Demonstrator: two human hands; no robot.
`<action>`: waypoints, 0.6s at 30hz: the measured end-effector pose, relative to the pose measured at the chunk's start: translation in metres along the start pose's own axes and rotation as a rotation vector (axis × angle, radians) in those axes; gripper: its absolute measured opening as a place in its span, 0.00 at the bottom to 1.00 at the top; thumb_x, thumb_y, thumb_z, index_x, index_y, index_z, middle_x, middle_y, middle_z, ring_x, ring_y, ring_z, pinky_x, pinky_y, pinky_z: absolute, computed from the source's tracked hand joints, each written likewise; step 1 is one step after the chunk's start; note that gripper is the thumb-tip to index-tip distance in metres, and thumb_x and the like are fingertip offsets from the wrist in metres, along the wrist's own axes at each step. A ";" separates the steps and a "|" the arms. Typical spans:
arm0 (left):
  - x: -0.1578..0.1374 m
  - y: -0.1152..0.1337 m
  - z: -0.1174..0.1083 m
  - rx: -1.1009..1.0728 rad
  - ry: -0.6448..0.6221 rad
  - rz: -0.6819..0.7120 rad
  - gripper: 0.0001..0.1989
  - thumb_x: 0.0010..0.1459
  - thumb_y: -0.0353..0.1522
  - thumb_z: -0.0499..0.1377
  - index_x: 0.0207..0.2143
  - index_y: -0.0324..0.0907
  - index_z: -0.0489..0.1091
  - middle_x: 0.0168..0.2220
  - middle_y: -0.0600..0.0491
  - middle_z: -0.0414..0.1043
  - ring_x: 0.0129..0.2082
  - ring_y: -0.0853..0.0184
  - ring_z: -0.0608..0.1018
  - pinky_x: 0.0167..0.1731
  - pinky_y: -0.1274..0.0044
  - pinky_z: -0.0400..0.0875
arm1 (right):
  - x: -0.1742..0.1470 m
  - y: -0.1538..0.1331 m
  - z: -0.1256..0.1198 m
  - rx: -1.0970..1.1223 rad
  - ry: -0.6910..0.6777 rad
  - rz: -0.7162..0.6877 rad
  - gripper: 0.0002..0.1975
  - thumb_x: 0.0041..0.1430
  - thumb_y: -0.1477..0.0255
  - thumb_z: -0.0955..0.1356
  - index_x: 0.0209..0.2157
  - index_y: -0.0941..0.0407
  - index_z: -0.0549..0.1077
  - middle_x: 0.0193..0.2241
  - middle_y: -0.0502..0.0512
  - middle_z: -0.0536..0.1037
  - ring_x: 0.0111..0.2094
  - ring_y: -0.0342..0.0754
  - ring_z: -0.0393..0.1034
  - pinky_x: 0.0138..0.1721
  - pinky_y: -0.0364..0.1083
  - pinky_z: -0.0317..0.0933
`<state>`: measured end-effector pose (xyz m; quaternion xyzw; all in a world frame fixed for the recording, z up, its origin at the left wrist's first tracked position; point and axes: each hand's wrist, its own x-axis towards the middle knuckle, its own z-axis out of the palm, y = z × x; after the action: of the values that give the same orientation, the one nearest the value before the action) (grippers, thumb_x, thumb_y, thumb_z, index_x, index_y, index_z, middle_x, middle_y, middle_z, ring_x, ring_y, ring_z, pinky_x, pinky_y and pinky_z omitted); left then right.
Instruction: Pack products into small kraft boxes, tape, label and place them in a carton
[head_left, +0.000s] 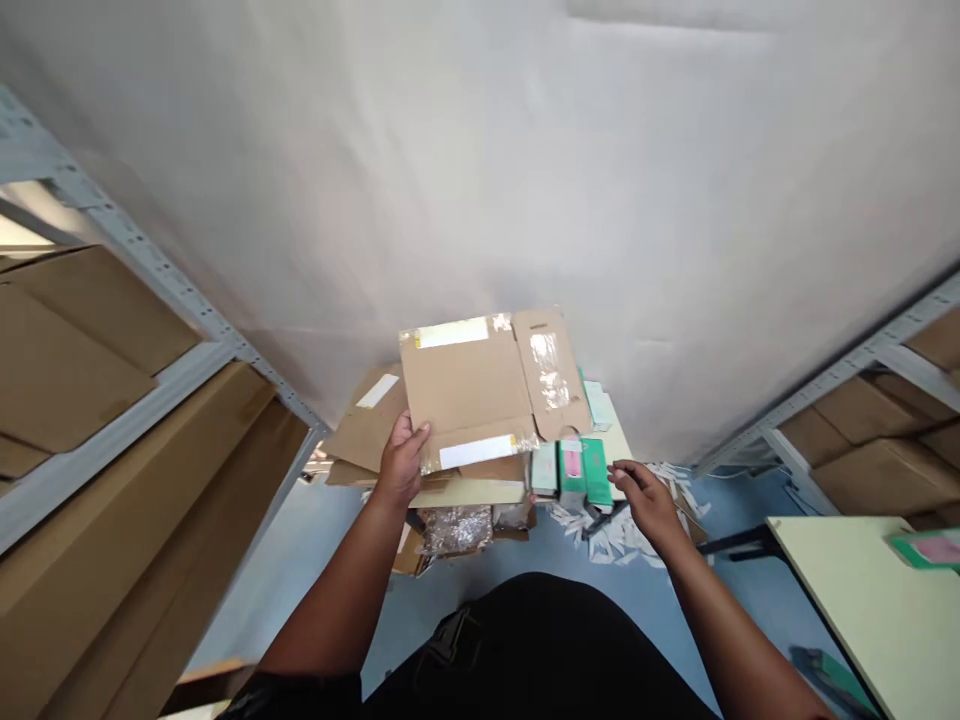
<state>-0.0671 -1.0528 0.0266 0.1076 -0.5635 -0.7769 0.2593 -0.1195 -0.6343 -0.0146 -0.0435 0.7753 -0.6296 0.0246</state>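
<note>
My left hand point(405, 455) grips the lower left corner of a flattened cardboard box point(465, 385), thumb on its front. The box is tilted up above the table, with white adhesive strips along two edges and clear tape on the flap at its right. My right hand point(646, 498) is beside the green boxes, its fingers loosely bent and a little apart, and nothing shows in them. Several small green and white boxes point(596, 470) with pink on one stand at the right end of the narrow table point(616, 445). Another cardboard sheet point(367, 420) lies behind my left hand.
Shelving with large cartons point(82, 520) rises at my left, and more cartons point(885, 480) fill the rack at right. A second table point(847, 600) carries a green box point(926, 548). White paper strips point(615, 540) litter the floor. Clear plastic wrap point(457, 530) sits below the narrow table.
</note>
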 end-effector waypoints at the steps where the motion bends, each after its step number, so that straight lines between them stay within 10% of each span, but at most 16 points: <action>1: -0.014 -0.010 0.030 0.016 -0.064 -0.020 0.28 0.55 0.41 0.68 0.56 0.44 0.69 0.52 0.45 0.78 0.53 0.54 0.80 0.55 0.60 0.75 | -0.003 0.001 -0.022 0.054 0.050 0.003 0.24 0.57 0.49 0.72 0.46 0.52 0.78 0.48 0.59 0.83 0.48 0.59 0.77 0.50 0.54 0.69; 11: -0.145 -0.129 0.305 0.162 -0.842 -0.279 0.29 0.58 0.47 0.64 0.58 0.45 0.65 0.56 0.43 0.76 0.55 0.54 0.78 0.55 0.64 0.74 | -0.086 0.033 -0.272 0.127 0.781 0.053 0.20 0.56 0.55 0.70 0.47 0.52 0.73 0.42 0.54 0.82 0.44 0.55 0.75 0.44 0.48 0.69; 18: -0.186 -0.195 0.465 0.250 -1.118 -0.341 0.33 0.53 0.42 0.68 0.59 0.44 0.62 0.57 0.43 0.75 0.56 0.55 0.78 0.55 0.65 0.74 | -0.155 0.073 -0.369 0.126 1.041 0.156 0.18 0.54 0.61 0.70 0.45 0.51 0.72 0.40 0.52 0.81 0.42 0.54 0.75 0.43 0.48 0.68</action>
<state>-0.1786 -0.5294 -0.0191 -0.1992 -0.6764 -0.6742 -0.2195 -0.0023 -0.2451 -0.0132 0.3341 0.6466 -0.6095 -0.3143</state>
